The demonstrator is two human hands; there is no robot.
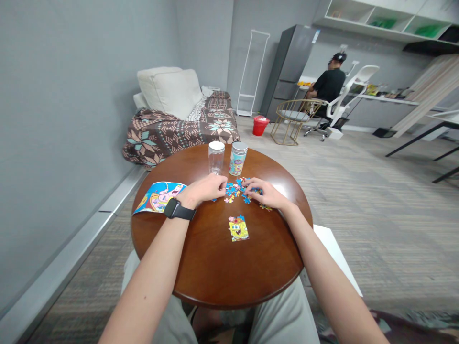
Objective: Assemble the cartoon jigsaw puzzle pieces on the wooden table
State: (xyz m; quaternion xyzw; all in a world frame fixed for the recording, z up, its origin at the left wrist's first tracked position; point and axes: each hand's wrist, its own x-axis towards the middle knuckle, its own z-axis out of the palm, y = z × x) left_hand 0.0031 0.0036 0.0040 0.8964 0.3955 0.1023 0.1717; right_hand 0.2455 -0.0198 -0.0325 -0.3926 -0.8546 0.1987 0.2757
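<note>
A pile of loose jigsaw pieces (234, 188), mostly blue, lies toward the far side of the round wooden table. My left hand (210, 187) rests at the pile's left edge with its fingers curled in; whatever is under the fingertips is hidden. Over the right part of the pile, my right hand (265, 193) has its fingers apart, the tips touching pieces. Closer to me is a joined patch of jigsaw (238, 228) showing a yellow cartoon face. Beside my left wrist a printed picture sheet (155, 198) lies partly under the hand.
Behind the pile stand a clear jar (216, 160) with a white lid and a printed canister (238, 160). The table (229, 277) has a rounded edge near my lap. A covered sofa (179, 129), a red bin (260, 125) and a seated person (329, 81) are farther off.
</note>
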